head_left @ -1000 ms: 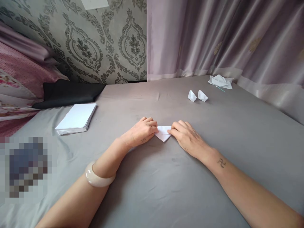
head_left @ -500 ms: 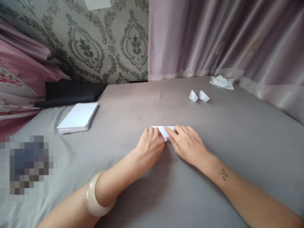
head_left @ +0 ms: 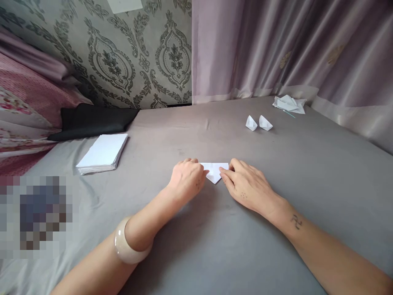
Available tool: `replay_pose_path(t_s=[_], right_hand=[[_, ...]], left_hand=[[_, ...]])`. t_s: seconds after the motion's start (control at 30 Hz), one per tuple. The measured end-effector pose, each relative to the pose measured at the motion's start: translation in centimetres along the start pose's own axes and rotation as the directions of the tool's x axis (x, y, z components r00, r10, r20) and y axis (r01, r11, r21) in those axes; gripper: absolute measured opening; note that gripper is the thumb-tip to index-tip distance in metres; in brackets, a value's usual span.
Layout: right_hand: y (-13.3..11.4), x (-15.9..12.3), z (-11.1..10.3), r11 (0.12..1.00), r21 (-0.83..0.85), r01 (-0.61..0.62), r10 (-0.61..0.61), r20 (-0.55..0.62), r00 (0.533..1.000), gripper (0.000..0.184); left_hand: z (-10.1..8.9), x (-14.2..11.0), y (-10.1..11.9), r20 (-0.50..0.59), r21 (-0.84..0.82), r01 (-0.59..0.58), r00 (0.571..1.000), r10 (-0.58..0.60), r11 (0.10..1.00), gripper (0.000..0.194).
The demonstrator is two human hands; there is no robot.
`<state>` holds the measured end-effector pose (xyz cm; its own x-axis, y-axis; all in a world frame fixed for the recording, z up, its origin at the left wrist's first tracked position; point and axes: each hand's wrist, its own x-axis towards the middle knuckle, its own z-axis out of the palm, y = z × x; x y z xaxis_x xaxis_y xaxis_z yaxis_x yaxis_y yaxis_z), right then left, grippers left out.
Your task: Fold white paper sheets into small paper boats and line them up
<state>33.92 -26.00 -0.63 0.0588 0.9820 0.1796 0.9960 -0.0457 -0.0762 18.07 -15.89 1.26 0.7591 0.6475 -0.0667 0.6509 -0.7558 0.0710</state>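
Note:
A small white folded paper [head_left: 215, 171], triangular with its point toward me, lies flat on the grey bedsheet [head_left: 196, 237]. My left hand [head_left: 187, 179] rests curled on its left corner, fingers bent and pressing the paper down. My right hand [head_left: 245, 184] pinches the paper's right edge with thumb and fingers closed. A pale bangle [head_left: 127, 250] sits on my left forearm.
A stack of white paper sheets [head_left: 102, 153] lies at the left, beside a black cushion [head_left: 92, 121]. Two small folded paper boats [head_left: 258, 123] stand further back right. Crumpled paper scraps [head_left: 289, 104] lie by the curtain [head_left: 276, 49].
My left hand moved off the top of the paper to its left corner. The triangular fold shows again between both hands. My right hand shifted slightly right.

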Motion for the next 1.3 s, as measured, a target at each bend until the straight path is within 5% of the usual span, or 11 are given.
replay_pose_path(t_s=[0.13,0.27,0.4,0.57,0.77,0.9,1.03,1.13,1.3], right_hand=[[1.2,1.1,0.8,0.982,0.160,-0.101,0.100,0.016,0.995,0.033],[2.3,1.9,1.8,0.908,0.390,-0.150,0.155,0.020,0.988,0.013],[2.7,1.9,2.0,0.881,0.470,-0.054,0.045,0.030,0.999,0.039],[2.4,1.7,1.3,0.841,0.531,-0.105,0.044,0.125,0.991,0.043],[2.6,1.9,0.8,0.730,0.657,-0.189,0.145,0.121,0.982,0.036],[2.7,1.8,0.3,0.740,0.673,-0.016,0.081,-0.065,0.995,0.013],[2.6,1.6,0.2,0.930,0.315,0.189,-0.052,-0.397,0.917,0.022],[2.2,1.8,0.7,0.970,0.033,0.242,-0.211,-0.382,0.900,0.031],[1.5,1.9,1.8,0.953,-0.100,0.286,-0.301,-0.206,0.931,0.034]], left_hand=[[2.1,1.8,-2.0,-0.146,-0.315,0.032,0.986,-0.081,0.949,0.024],[2.2,2.8,-2.8,-0.043,-0.466,0.042,0.997,-0.070,0.884,0.035],[1.1,2.8,-2.7,0.080,-0.530,0.077,0.996,-0.040,0.845,0.034],[1.3,2.5,-2.8,0.094,-0.588,0.071,0.995,-0.019,0.806,0.030],[1.5,2.2,-3.1,0.070,-0.825,-0.020,0.988,0.136,0.565,0.024],[0.4,1.6,-2.2,-0.190,-0.642,-0.225,0.973,0.133,0.732,0.020],[0.6,1.3,-1.4,-0.466,-0.110,-0.395,0.831,0.304,0.912,0.023],[1.5,1.5,-1.4,-0.450,0.160,-0.384,0.792,0.413,0.910,0.030],[2.6,1.7,-1.6,-0.319,0.293,-0.393,0.819,0.476,0.872,0.034]])
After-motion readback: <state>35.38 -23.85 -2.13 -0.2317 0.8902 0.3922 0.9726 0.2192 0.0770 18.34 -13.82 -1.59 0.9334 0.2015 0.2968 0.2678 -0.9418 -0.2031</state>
